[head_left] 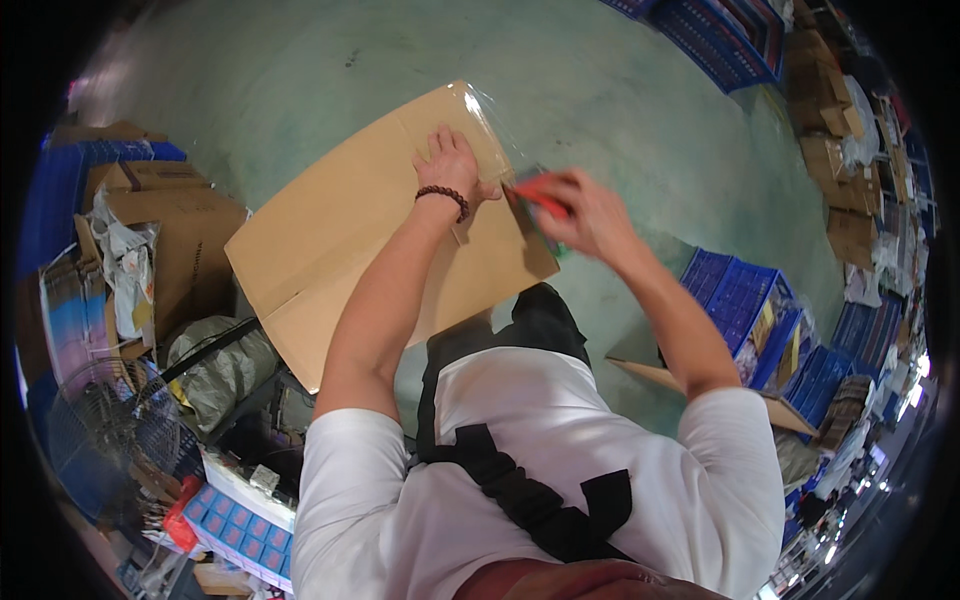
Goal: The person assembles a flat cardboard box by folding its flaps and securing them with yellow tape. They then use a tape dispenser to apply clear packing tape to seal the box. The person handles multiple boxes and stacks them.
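A large brown cardboard box lies tilted in front of me, its upper side flat and creased. My left hand presses down on it with the fingers spread, a beaded bracelet round the wrist. Beyond the box's right edge, my right hand is closed round a red tool. Motion smears the tool, and I cannot tell its exact kind. Its dark front end is close to the box edge, near my left thumb. Shiny clear film, like packing tape, runs along the far right edge.
Opened cartons and a wire fan stand at the left, above boxes with blue squares. Blue crates stand at the right. Another blue crate and stacked cartons line the far right.
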`<state>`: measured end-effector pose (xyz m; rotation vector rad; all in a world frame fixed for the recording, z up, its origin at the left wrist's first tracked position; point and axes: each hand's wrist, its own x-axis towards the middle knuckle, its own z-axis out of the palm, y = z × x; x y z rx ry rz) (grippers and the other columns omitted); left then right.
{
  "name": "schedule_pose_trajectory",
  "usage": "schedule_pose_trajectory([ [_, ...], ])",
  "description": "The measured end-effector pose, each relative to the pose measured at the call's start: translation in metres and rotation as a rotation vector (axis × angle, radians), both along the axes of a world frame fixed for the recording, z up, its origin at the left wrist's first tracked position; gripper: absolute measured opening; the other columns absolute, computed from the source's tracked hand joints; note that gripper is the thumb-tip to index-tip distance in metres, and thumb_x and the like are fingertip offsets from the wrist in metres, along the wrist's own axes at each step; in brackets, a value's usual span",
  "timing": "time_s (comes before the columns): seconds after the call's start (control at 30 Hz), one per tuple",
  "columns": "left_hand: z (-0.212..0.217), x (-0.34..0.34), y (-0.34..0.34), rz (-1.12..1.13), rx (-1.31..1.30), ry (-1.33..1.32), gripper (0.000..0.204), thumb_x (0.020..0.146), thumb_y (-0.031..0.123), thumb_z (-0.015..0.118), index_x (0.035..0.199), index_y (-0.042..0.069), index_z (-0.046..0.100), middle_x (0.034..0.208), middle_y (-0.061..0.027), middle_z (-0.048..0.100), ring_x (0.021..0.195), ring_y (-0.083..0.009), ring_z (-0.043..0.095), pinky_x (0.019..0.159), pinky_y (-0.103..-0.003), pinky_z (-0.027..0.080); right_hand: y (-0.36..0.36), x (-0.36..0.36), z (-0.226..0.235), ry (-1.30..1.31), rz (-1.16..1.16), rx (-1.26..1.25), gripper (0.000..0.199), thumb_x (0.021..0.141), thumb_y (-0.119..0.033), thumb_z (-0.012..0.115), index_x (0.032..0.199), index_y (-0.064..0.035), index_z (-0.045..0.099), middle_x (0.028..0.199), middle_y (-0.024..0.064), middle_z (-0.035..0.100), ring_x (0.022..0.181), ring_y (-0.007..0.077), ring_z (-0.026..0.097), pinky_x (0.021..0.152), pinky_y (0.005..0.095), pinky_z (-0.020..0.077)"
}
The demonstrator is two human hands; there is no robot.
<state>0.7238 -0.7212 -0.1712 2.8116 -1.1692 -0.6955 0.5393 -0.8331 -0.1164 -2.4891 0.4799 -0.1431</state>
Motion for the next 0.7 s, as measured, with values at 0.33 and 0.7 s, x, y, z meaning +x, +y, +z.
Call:
schedule_pose_trajectory([
  [0.33, 0.016, -0.021, -0.034, -0.75, 0.197, -0.21, 0.079, 0.064, 0.045, 0.078, 0.135, 0.039, 0.045, 0.153, -0.0023, 0.027, 0.138, -0.0353, 0.025, 0.104, -0.062, 0.027, 0.071, -0.199, -0.078, 0.193, 0.029, -0.004, 0.035, 0.073, -0.023, 0.069, 0.107, -0.0174, 0.065, 0.12, 0.0043, 0.054, 0.089, 0.0308, 0.058, 0.07, 0.0403, 0.0542],
  [0.7, -0.029, -0.18, -0.005, -0.831, 0.202, -0.291, 0.044, 0.079, 0.05, 0.062, 0.106, 0.016, 0.069, 0.13, -0.0007, 0.056, 0.137, -0.0306, 0.031, 0.103, -0.07, 0.018, 0.065, -0.209, -0.135, 0.106, 0.141, -0.112, 0.041, 0.065, -0.018, 0.071, 0.105, -0.0148, 0.066, 0.115, 0.0013, 0.054, 0.088, 0.0303, 0.056, 0.071, 0.0375, 0.0528],
])
